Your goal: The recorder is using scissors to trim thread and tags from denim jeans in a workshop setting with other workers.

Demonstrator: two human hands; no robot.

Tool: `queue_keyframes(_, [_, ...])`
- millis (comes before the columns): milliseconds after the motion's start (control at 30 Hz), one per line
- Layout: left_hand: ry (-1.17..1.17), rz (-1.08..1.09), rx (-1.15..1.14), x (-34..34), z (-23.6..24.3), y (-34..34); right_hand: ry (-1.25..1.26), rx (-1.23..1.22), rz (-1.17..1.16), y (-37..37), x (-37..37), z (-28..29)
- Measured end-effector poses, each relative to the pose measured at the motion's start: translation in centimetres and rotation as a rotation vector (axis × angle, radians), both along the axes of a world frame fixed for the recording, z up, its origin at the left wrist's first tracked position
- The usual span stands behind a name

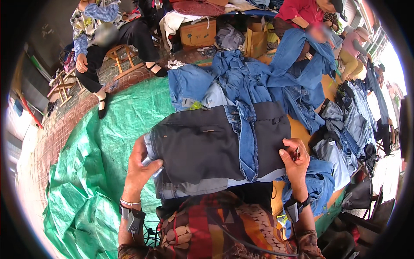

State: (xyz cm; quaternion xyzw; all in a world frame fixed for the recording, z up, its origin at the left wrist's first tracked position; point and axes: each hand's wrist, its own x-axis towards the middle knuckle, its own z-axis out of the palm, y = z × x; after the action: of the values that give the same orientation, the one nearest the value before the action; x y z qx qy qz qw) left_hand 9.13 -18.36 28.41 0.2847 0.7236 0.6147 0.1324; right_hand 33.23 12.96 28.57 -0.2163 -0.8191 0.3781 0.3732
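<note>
A folded denim garment [198, 149] is stretched out in front of my body, with a broad black face, a blue denim band across its right part and pale grey denim at its lower edge. My left hand [140, 164] is closed on its left end, the thumb beside a small shiny metal piece [158, 166] whose kind I cannot make out. At the right end my right hand [296, 159] pinches the edge between thumb and forefinger. The other right fingers curl inward, and something small and dark shows among them.
Blue jeans [241, 77] lie heaped just beyond the garment, with another pile [345, 116] at right. Green plastic sheeting [125, 116] spreads at left. A seated person [116, 43] is at far left, a person in red [302, 17] at far right. A cardboard box [197, 34] stands behind.
</note>
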Motion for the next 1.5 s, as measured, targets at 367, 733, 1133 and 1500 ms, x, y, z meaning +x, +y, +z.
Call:
queue_keyframes(367, [0.795, -0.217, -0.218, 3.4, 6.5, 4.1, 0.047, 0.332, 0.324, -5.2, -5.0, 5.7])
queue_keyframes(733, [0.836, -0.48, -0.549, 5.0, 0.9, 4.1, -0.232, 0.571, 0.574, -6.7, -7.7, 1.4])
queue_keyframes(1133, [0.788, -0.383, -0.422, 5.5, -0.5, 3.8, -0.219, 0.586, 0.53, -6.9, -6.8, 1.1])
queue_keyframes(1500, [0.813, -0.382, -0.417, 5.7, -0.3, 3.8, -0.193, 0.576, 0.545, -6.8, -6.7, 1.2])
